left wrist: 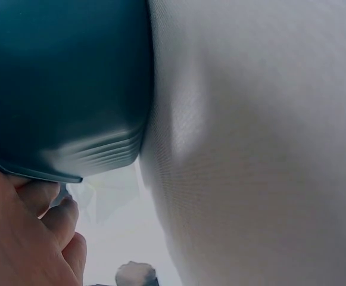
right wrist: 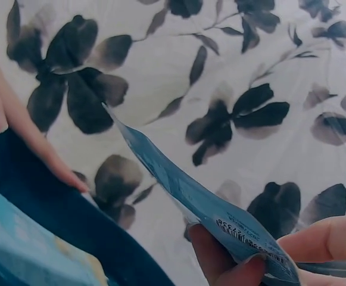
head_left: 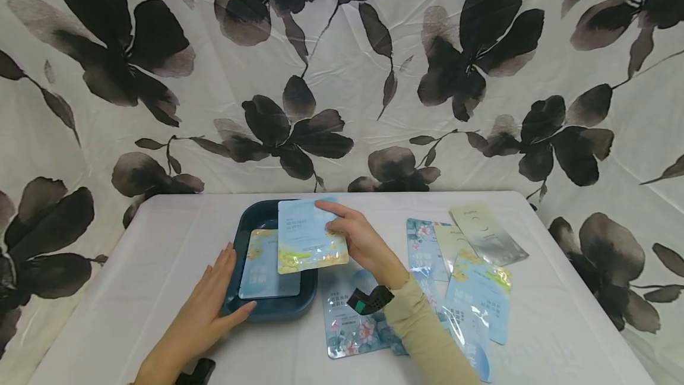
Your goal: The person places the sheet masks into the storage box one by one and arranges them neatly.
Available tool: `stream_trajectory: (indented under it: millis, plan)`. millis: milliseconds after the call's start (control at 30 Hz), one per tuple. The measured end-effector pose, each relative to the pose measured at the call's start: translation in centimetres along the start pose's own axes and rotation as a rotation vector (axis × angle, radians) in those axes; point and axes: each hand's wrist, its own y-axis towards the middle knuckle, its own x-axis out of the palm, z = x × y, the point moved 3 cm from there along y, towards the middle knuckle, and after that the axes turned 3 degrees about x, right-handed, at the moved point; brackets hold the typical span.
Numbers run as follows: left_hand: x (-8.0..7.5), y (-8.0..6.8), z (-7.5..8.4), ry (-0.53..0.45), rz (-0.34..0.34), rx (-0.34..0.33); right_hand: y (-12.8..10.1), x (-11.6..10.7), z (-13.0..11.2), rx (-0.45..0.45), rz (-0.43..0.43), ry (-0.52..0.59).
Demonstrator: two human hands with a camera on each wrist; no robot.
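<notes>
Head view: right hand [head_left: 361, 241] pinches light-blue sachet [head_left: 309, 235] over teal tray [head_left: 251, 221], left hand [head_left: 211, 299] flat with straight fingers against tray's near-left wall; left wrist view: fingers [left wrist: 53, 208] under tray rim [left wrist: 39, 173]; right wrist view: fingertips [right wrist: 232, 262] clamp sachet edge [right wrist: 178, 185].

Two sachets at the tray [head_left: 243, 227], several on the table [head_left: 160, 242]

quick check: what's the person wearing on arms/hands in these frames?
Both hands bare, no gloves. The right hand has a beige long sleeve and a black wrist device with a green patch. By the left hand, a black device sits at the wrist.
</notes>
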Motion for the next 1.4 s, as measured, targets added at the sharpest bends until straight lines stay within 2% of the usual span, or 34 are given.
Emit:
stream_trajectory:
  millis: [400,633,833,933,1067,1167,1267,1400]
  plan:
    - [0.1,0.1,-0.1,-0.005,-0.005,-0.001,2.8,3.6,1.9,0.064,-0.003,-0.043]
    - [-0.1,0.2,0.1,-0.010,0.002,0.018,4.0,3.9,3.7,0.076,0.041,-0.127]
    - [-0.2,0.2,0.1,-0.007,0.009,0.024,4.3,4.2,4.1,0.060,0.088,-0.172]
    - [-0.2,0.1,0.1,-0.008,0.005,0.021,4.3,4.5,4.3,0.051,0.075,-0.278]
    - [-0.2,0.1,0.1,-0.009,0.004,0.029,4.4,5.0,4.6,0.002,0.048,-0.520]
    - [-0.2,0.1,0.1,-0.003,0.012,0.037,4.7,5.2,4.9,-0.035,0.060,-0.698]
    - [-0.2,0.1,0.1,0.002,0.018,0.040,5.0,5.4,5.0,-0.042,0.086,-0.811]
    - [-0.3,-0.1,0.1,0.002,0.026,0.050,5.0,5.6,5.2,-0.018,0.090,-0.878]
